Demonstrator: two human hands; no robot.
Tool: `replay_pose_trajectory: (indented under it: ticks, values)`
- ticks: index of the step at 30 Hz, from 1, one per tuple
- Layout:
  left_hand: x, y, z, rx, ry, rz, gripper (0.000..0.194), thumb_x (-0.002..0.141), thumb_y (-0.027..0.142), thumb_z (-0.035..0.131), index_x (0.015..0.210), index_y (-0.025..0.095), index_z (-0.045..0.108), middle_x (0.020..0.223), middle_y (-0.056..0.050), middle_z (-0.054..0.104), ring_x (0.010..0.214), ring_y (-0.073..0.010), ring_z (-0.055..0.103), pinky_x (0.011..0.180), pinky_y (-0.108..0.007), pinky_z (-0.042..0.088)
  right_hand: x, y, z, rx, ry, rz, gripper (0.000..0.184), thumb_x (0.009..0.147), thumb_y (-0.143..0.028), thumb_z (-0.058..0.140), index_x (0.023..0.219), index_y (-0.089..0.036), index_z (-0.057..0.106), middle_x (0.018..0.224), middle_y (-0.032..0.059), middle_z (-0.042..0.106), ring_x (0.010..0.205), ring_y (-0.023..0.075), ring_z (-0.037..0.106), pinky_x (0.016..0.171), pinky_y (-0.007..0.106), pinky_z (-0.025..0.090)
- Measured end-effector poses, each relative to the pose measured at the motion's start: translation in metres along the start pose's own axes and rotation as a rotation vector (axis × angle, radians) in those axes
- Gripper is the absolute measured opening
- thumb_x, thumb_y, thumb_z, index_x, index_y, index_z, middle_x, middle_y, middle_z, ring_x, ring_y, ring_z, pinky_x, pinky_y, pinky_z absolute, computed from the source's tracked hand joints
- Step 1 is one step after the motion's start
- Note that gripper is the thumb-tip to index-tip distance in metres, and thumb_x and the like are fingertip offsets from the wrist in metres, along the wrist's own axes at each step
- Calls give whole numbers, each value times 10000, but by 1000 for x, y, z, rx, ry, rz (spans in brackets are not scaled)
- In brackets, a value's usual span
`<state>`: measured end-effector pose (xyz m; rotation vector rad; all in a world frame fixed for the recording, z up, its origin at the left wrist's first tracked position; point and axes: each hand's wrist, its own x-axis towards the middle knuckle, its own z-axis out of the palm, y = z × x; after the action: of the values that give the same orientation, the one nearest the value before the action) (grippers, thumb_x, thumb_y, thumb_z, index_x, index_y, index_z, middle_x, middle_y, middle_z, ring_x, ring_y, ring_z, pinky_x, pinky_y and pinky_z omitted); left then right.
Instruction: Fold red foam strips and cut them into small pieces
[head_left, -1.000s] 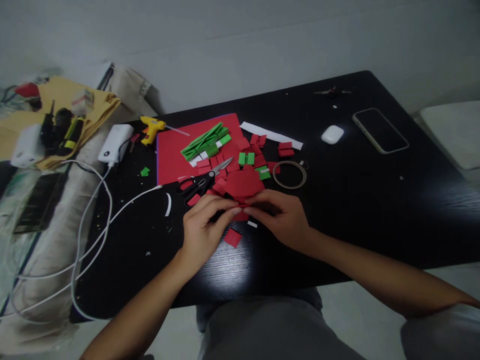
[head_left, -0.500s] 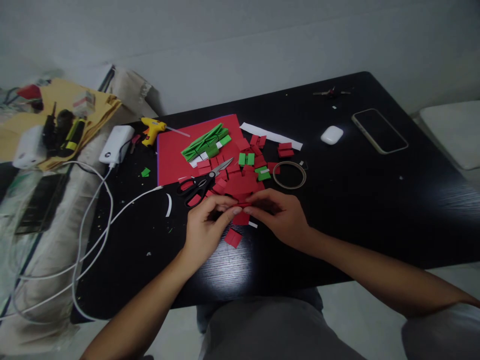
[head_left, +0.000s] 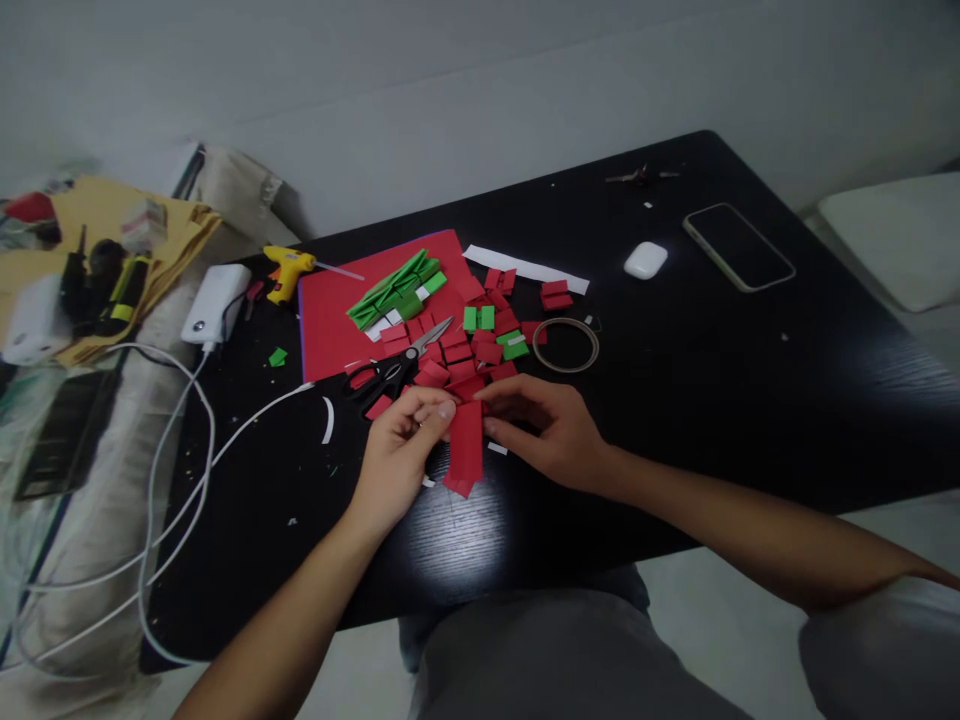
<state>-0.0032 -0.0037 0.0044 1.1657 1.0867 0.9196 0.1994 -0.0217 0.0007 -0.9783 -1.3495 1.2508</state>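
Observation:
A folded red paper strip (head_left: 466, 445) hangs between my hands above the near side of the pile, its long flap facing me. My left hand (head_left: 397, 450) pinches its left edge between thumb and fingers. At the right edge, the fingertips of my right hand (head_left: 559, 430) touch the paper, index finger higher and thumb lower. Behind it lie several folded red paper pieces (head_left: 456, 352), with a green folded piece (head_left: 478, 318) among them. Black-handled scissors (head_left: 409, 362) rest at the pile's left side. Part of the strip's top is hidden by my fingers.
A red sheet (head_left: 322, 315) carries a bundle of folded green paper (head_left: 401, 285). To the right are a tape ring (head_left: 540, 352), a white case (head_left: 646, 260) and a phone (head_left: 739, 246). A yellow glue gun (head_left: 287, 272), power bank (head_left: 215, 303) and white cable (head_left: 259, 420) lie left.
The red paper has been turned so its long flap now hangs down toward me. Both hands stay close together on it. The whole view has shifted slightly.

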Motion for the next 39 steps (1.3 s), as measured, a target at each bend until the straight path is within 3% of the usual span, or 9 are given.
replay_pose_trajectory:
  ticks: [4, 8, 13, 24, 30, 39]
  values:
    - [0, -1, -4, -28, -59, 2, 167, 934, 315, 673, 1053, 212, 728, 826, -43, 737, 701, -169, 701, 624, -278, 571, 3, -1, 2, -13, 42, 4, 186, 885, -283, 775, 1052, -203, 753, 969, 54, 807, 850, 179, 782, 798, 300, 654]
    - [1, 4, -2, 5, -95, 109, 246, 838, 281, 797, 1067, 224, 729, 852, -46, 747, 724, -180, 717, 657, -291, 592, 4, -3, 1, -71, 52, -39, 101, 886, -243, 766, 982, -211, 765, 921, 32, 801, 811, 161, 767, 761, 271, 640]
    - [-2, 11, 3, 99, 23, 173, 164, 855, 335, 804, 925, 201, 740, 760, -10, 727, 640, -132, 671, 601, -238, 550, 3, -2, 1, -104, 26, -86, 64, 904, -202, 728, 955, -200, 766, 924, 35, 789, 811, 154, 756, 765, 265, 630]
    - [-5, 1, 6, 93, 118, 253, 120, 843, 250, 798, 903, 196, 709, 766, -2, 710, 657, -115, 649, 618, -223, 539, -1, 4, 3, 10, 58, -34, 179, 888, -215, 765, 1053, -223, 697, 1000, 38, 797, 916, 170, 785, 837, 282, 640]
    - [-6, 3, 8, 80, 149, 281, 105, 826, 143, 773, 897, 191, 713, 752, 8, 698, 661, -105, 638, 626, -204, 526, 0, 5, 5, 53, 107, 5, 309, 844, -198, 800, 1085, -231, 610, 888, 9, 790, 822, 168, 786, 755, 279, 633]
    - [-6, 1, 7, 106, 149, 284, 134, 815, 163, 804, 903, 189, 706, 770, -4, 722, 692, -127, 681, 658, -226, 561, 0, 3, 8, 178, 95, 81, 343, 812, -202, 830, 1033, -240, 570, 831, -11, 767, 751, 166, 779, 730, 293, 638]
